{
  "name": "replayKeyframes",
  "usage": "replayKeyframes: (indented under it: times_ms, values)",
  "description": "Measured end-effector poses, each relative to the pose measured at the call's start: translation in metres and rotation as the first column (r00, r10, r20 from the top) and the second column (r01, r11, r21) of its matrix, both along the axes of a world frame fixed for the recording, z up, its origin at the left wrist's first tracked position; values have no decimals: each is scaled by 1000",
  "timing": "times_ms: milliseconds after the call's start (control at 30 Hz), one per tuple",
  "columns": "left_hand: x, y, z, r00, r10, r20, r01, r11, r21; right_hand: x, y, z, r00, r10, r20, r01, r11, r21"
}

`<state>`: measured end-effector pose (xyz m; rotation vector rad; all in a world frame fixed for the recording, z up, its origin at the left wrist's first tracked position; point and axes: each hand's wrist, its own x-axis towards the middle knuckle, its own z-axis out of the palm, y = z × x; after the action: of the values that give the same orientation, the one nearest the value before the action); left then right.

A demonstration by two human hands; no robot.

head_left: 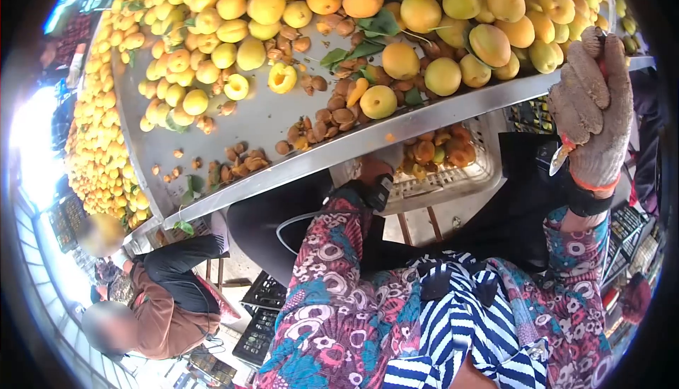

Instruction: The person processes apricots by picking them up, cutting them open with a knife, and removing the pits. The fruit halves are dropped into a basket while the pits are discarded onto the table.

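My right hand (590, 109), in a dirty grey knitted work glove with an orange cuff, is raised by the right end of the metal table rim (396, 134). Its fingers point away from me, pressed together around a small knife (559, 160), whose short shiny blade sticks out below the palm. My left hand (373, 168) reaches in under the rim beside a white plastic crate (489, 152); its fingers are hidden there. Halved apricots (438, 150) lie in the crate. Above the rim, whole yellow-orange apricots (442, 76) are heaped on the metal tabletop (205, 64).
Loose brown apricot stones (332, 120) and green leaves (364, 44) lie along the near table edge. One cut apricot (282, 78) shows its hollow. At left, a person in a brown top (166, 311) sits near black crates (258, 325). More dark crates (626, 230) stand at right.
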<state>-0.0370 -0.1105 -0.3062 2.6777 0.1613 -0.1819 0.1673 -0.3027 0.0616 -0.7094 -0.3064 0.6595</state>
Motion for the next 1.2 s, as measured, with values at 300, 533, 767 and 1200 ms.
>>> replayKeyframes:
  times_ms: [300, 533, 767, 1200]
  values:
    - [30, -31, 195, 862, -403, -308, 291, 891, -350, 0, 3, 0, 994, -53, -98, 58, 997, 52]
    - [42, 56, 360, 910, 203, 361, 37, 828, -560, -5, 7, 1, 955, -266, -132, 257, 963, -77]
    - [67, 150, 322, 821, 442, 361, -507, 855, 106, -30, 5, -16, 922, -338, -187, 324, 941, -102]
    - [94, 157, 264, 880, 406, 247, -472, 811, 345, -31, 14, -14, 926, -278, -255, 267, 961, -80]
